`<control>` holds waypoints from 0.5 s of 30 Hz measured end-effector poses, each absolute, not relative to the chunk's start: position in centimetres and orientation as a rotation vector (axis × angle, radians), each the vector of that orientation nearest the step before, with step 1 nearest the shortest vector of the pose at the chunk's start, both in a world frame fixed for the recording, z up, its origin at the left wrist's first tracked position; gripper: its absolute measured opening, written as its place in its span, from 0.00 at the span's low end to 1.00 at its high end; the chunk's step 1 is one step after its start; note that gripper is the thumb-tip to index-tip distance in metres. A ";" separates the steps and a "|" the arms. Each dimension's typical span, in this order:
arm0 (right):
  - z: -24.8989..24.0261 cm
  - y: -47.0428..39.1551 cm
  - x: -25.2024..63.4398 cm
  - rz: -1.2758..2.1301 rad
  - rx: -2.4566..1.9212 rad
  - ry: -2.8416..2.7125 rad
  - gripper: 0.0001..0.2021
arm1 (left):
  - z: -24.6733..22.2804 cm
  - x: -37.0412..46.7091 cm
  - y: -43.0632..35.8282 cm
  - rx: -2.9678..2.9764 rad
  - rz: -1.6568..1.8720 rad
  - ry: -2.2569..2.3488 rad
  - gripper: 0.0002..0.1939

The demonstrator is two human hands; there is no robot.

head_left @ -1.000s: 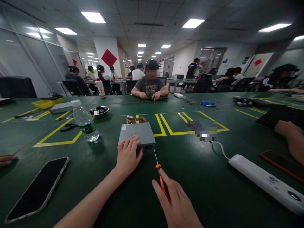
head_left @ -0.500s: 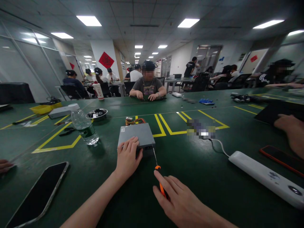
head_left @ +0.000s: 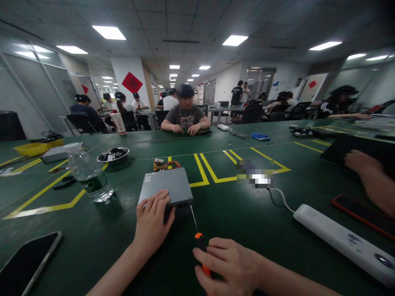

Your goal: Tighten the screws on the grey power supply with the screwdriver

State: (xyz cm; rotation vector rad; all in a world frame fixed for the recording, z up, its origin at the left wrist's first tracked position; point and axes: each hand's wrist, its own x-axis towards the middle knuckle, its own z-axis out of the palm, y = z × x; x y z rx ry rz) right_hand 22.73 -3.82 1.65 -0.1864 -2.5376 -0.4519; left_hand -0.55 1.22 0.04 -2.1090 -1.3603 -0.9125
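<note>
A grey metal computer power supply lies on the green table in front of me, its bundle of coloured cables behind it. My left hand grips its near left part, fingers over the top and thumb against the near side. In my right hand is a screwdriver with a black and orange handle, held between thumb and fingers. Its thin shaft points away from me, and the tip meets the near right corner of the case. Whether it sits in a screw is too small to tell.
To the left stand a water bottle, a metal bowl of dark parts and a phone. A white power strip and an orange-edged phone lie right, near another person's hand. Someone sits opposite.
My right-hand fingers have shifted on the screwdriver handle, with the index finger now more curled. The tip stays at the case corner. The view has turned slightly, and a hand at the left edge is gone.
</note>
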 end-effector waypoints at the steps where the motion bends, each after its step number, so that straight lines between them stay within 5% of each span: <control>1: 1.7 -3.9 22.8 -0.447 -0.197 -2.540 0.15 | 0.0 -0.6 1.3 -2.104 -0.914 -1.349 0.11; 15: 0.8 -3.7 23.3 -0.287 -0.338 -2.596 0.10 | -0.5 -0.7 1.7 -2.073 -0.916 -1.325 0.13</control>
